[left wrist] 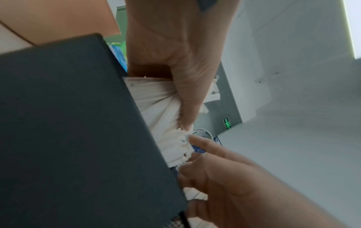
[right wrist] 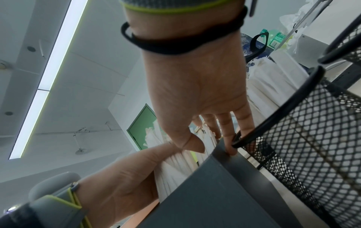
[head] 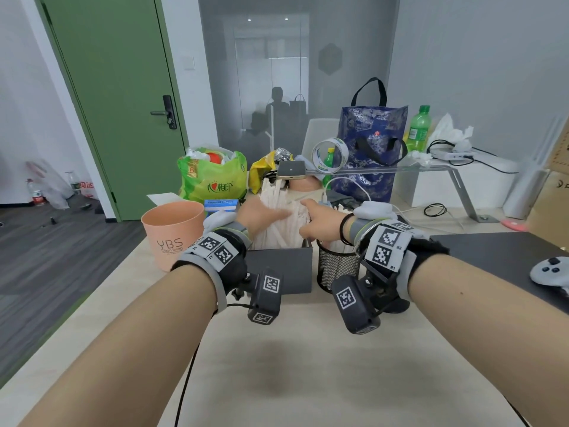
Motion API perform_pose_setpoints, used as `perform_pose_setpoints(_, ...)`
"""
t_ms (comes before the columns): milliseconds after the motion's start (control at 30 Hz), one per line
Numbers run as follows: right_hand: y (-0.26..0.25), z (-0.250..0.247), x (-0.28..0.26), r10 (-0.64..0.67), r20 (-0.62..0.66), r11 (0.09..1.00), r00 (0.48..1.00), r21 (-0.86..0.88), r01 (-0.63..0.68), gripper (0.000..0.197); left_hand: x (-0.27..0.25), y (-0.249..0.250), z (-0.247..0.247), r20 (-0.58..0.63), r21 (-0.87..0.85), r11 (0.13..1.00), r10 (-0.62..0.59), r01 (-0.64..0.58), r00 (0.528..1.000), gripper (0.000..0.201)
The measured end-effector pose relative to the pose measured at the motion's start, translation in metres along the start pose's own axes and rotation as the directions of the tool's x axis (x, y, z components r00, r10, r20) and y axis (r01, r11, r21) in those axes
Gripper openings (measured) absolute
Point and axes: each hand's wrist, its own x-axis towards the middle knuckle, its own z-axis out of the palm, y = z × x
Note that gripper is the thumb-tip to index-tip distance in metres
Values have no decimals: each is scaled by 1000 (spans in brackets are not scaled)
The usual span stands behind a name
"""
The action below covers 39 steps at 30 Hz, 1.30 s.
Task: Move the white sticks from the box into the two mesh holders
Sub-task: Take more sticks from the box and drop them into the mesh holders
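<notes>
A dark grey box (head: 278, 269) stands mid-table, packed with upright white sticks (head: 283, 229). My left hand (head: 277, 215) reaches in from the left; in the left wrist view its thumb (left wrist: 187, 92) lies across the bundle of sticks (left wrist: 156, 108) with the fingers behind. My right hand (head: 306, 218) comes from the right, with its fingers (right wrist: 224, 125) among the sticks and its thumb in front. A black mesh holder (head: 337, 268) stands right of the box and holds some sticks. A second mesh holder (right wrist: 349, 46) shows only in the right wrist view.
A peach cup (head: 172, 235) stands left of the box. Behind it are a green bag (head: 212, 177), a phone (head: 291, 170), a tape roll (head: 329, 155) and a blue bag (head: 369, 155). A grey controller (head: 551, 272) lies on a dark mat (head: 498, 257) at right.
</notes>
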Motion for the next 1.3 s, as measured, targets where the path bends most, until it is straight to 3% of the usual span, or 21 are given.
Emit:
perform_pose_setpoints(100, 1, 1, -1, -18, -26, 1000, 999, -8, 18, 80, -2, -1, 2, 131, 100, 995, -4, -9, 991, 21)
perform_pose_setpoints(167, -1, 0, -1, -18, -21, 1000, 1000, -5, 18, 79, -3, -1, -1, 107, 56, 998, 10, -16, 994, 20)
perform_pose_setpoints(300, -4, -1, -2, -24, -19, 999, 1000, -22, 23, 75, -2, -2, -7, -10, -6, 1000, -16, 16, 1000, 38)
perform_pose_setpoints(433, -4, 0, -2, -4, -15, 1000, 1000, -19, 4, 73, -9, -2, -5, 38, 80, 997, 1, -4, 999, 57)
perform_pose_setpoints(567, -5, -2, -6, -16, -46, 999, 999, -48, 14, 68, -11, 3, -8, 37, 125, 992, -18, 13, 999, 50)
perform_pose_setpoints(667, -5, -5, -7, -35, -60, 997, 998, -69, 31, 61, -14, 8, -12, 3, 89, 996, -28, 28, 1000, 35)
perform_pose_setpoints(733, -6, -7, -7, -46, -70, 992, 996, -120, 38, 54, -14, 7, -16, -34, 28, 1000, -2, 3, 999, 37)
perform_pose_setpoints(833, -8, -8, -9, -89, -211, 977, 973, -207, 45, 43, -13, 9, -21, -155, -119, 993, 4, -22, 988, 43)
perform_pose_setpoints(900, -11, -6, -12, -128, -314, 984, 941, -155, 82, 34, -16, 14, -25, -233, -185, 981, 12, -56, 972, 44)
perform_pose_setpoints(933, -15, -6, -13, -148, -313, 986, 938, -119, 116, 32, -18, 17, -28, -258, -187, 979, 24, -74, 966, 42)
perform_pose_setpoints(1067, -27, 6, -13, -200, -96, 971, 975, -154, 184, 32, -23, 25, -30, -264, -159, 981, 63, -108, 962, 32)
perform_pose_setpoints(1200, -23, 19, -4, -188, -128, 976, 974, -135, 170, 34, -31, 25, -25, -263, -211, 970, 63, -121, 963, 47)
perform_pose_setpoints(1300, -18, 23, -3, -186, -108, 983, 977, -32, 183, 32, -28, 15, -20, -229, -321, 934, 84, -156, 970, 40)
